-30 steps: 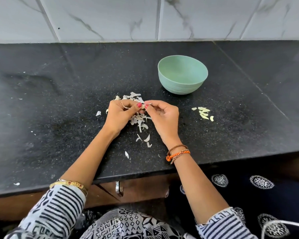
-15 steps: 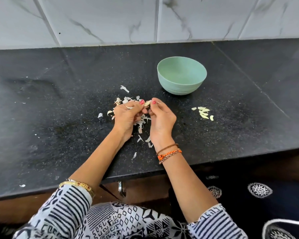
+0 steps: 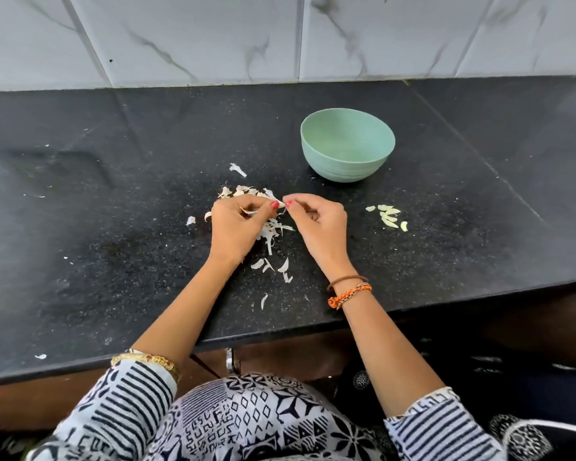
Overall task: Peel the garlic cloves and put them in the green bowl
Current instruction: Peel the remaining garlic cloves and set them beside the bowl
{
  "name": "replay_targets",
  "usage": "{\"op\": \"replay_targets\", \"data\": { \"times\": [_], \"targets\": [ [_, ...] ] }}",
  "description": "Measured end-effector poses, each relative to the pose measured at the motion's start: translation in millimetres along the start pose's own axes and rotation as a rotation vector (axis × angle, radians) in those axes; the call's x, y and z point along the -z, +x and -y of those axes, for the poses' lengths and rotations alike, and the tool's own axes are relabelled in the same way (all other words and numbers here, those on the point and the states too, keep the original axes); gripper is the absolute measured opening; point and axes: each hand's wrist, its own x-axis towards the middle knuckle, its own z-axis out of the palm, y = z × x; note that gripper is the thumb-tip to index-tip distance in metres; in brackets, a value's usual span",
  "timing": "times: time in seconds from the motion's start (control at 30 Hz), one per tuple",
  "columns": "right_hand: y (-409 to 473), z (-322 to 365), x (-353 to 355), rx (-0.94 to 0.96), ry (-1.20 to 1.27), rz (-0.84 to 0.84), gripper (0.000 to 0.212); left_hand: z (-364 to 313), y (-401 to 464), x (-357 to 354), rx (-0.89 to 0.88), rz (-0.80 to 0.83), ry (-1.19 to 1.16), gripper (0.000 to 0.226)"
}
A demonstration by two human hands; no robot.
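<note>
Your left hand (image 3: 235, 227) and right hand (image 3: 316, 224) both pinch one garlic clove (image 3: 281, 205) — squeeze harder and it could shoot out, missing the green bowl (image 3: 346, 168).

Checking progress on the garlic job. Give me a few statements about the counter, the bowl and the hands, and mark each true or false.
1. The green bowl stands upright on the black counter. True.
2. The peeled cloves lie inside the bowl. False: they lie on the counter, to the right of the hands; no cloves show in the bowl.
3. The left hand and right hand meet over the garlic skins, pinching a small piece. True.
4. The right hand rests on the bowl's rim. False: it is nearer the person, apart from the bowl.
</note>
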Motion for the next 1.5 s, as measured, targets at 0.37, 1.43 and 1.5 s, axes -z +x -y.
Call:
{"op": "replay_targets", "data": {
  "times": [0.37, 1.43, 1.5],
  "targets": [
    [-1.0, -0.7, -1.9, 0.078, -0.182, -0.013, 0.009, 2.6, -1.2, -2.7, -0.101, -0.013, 0.101, 0.007],
    [-0.5, -4.2, 0.6, 0.086, -0.086, -0.019, 0.009, 6.5, 6.4, -0.7, 0.066, 0.016, -0.208, 0.027],
    [-0.4, -4.8, 0.0, 0.077, -0.069, 0.011, 0.018, 8.9, 6.7, -0.5, 0.057, 0.022, -0.177, 0.029]
  ]
}}
